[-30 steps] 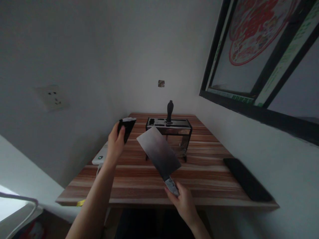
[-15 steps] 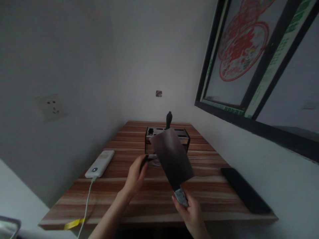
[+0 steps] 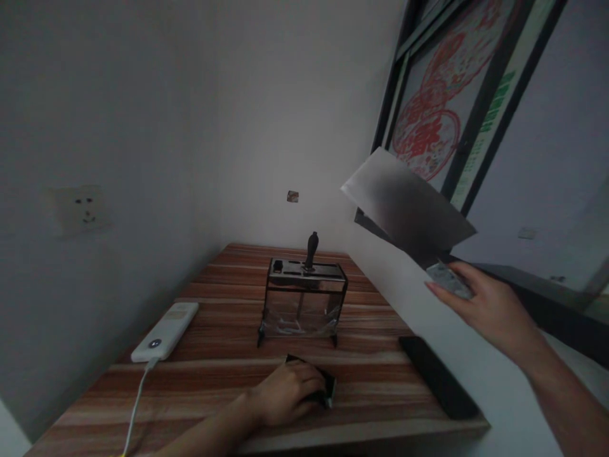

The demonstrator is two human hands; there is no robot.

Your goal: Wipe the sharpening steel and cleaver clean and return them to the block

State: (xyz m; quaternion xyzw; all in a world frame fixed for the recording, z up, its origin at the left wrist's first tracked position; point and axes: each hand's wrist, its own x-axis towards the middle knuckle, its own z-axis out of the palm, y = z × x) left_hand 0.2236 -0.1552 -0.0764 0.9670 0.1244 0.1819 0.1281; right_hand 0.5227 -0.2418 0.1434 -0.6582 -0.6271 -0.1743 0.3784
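My right hand is closed round the grey handle of a cleaver. It holds the cleaver up at the right, off the table, with the broad blade pointing up and left. My left hand lies low over the table near its front edge, fingers curled over a small black object with a silvery edge. Most of that object is hidden under the fingers, so its kind does not show. Behind it stands a clear-sided knife block with a black handle sticking up from its top.
On the left of the wood-striped table lies a white power bank with a white cable. A black phone-like slab lies at the right edge. Walls close in behind and beside; a window is at the right.
My right hand has swung the cleaver up and to the right, away from the knife block. My left hand has come down to the tabletop with the black object. The view has shifted.
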